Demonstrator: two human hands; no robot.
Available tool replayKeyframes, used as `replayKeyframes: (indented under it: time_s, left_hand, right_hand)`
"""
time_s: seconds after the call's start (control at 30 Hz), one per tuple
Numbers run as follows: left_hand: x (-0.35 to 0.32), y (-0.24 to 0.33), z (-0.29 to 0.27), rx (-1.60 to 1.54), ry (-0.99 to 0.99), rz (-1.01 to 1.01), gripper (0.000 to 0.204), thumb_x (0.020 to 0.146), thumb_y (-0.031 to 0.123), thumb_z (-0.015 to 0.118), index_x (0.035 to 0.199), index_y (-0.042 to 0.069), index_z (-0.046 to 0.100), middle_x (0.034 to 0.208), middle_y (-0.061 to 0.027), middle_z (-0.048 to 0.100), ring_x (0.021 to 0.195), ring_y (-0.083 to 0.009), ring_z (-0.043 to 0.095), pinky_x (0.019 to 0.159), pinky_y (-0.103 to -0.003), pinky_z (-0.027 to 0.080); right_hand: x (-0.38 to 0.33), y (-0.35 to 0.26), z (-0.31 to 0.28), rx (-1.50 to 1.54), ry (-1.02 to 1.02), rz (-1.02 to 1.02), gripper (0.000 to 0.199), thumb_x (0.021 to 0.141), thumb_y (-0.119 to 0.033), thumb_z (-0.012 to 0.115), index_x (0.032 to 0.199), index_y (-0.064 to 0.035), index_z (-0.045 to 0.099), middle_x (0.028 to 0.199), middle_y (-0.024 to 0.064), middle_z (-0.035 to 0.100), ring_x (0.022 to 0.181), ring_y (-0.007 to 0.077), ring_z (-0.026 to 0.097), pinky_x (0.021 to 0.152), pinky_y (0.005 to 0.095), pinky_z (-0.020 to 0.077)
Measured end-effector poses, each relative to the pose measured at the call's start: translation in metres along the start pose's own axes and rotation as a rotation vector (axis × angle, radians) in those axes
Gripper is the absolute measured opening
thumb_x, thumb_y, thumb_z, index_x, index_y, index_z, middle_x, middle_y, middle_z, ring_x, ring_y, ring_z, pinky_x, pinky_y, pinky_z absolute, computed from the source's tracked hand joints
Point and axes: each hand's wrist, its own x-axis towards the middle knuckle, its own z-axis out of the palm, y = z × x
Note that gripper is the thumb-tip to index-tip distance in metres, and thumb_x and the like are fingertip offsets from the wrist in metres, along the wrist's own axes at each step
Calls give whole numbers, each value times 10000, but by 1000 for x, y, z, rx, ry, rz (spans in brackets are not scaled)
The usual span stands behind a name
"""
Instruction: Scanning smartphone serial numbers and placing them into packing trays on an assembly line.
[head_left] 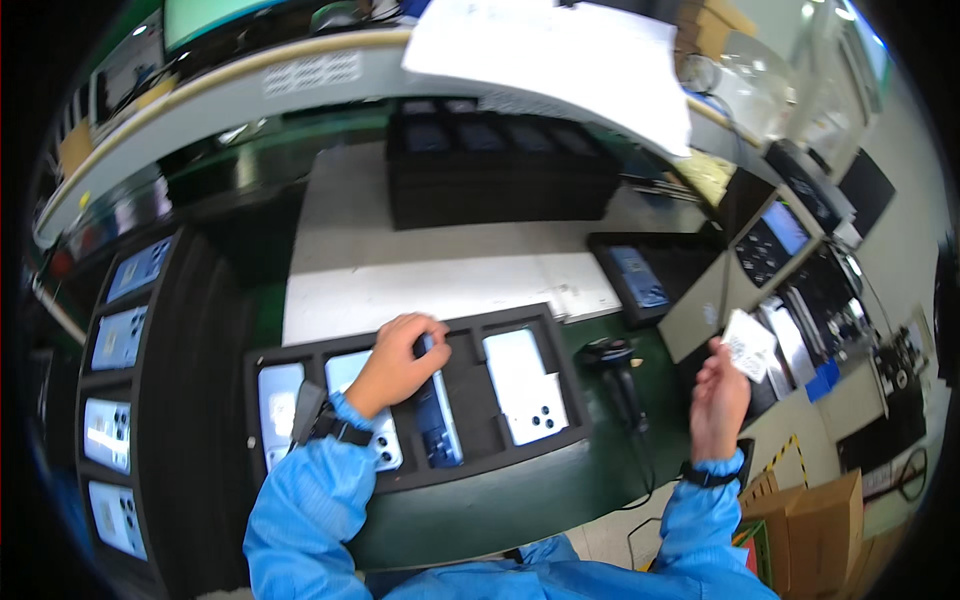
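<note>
A black foam tray (478,410) lies on the green bench in front of me, with several blue smartphones in its slots. My left hand (395,362) is closed at the top end of a darker blue smartphone (438,425), which stands tilted on its edge in a middle slot. A pale blue phone (350,368) lies partly under my left wrist. At the tray's right end is another pale phone (515,372), with a white label on its back. Off to the right, my right hand (718,408) pinches a white printed label (748,346) beside the label printer.
A black handheld scanner (618,375) rests right of the tray. Tall foam tray stacks stand at the left (185,400) and back (500,185). The label printer (775,240) occupies the right; a smaller tray with one phone (638,277) sits beside it. Cardboard boxes (820,530) stand lower right.
</note>
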Motion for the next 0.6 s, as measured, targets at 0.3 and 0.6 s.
replayKeyframes:
  time_s: [0.3, 0.6]
  left_hand:
    - [-9, 2, -4, -86, -29, -103, 293, 874, 194, 669, 1100, 66, 534, 1252, -181, 593, 1176, -332, 567, 1051, -405, 397]
    - [-16, 12, 5, 455, -171, -15, 387, 862, 315, 688, 1196, 124, 649, 1500, -223, 393, 1359, -455, 365, 1146, -533, 280]
  right_hand:
    - [-114, 64, 123, -791, -1242, 572, 343, 996, -315, 622, 852, -11, 690, 634, 20, 600, 540, 101, 556, 491, 266, 441]
    - [-74, 65, 62, -1107, -181, -510, 376, 784, -130, 746, 1109, -7, 600, 1095, 172, 606, 1054, 330, 564, 918, 440, 464]
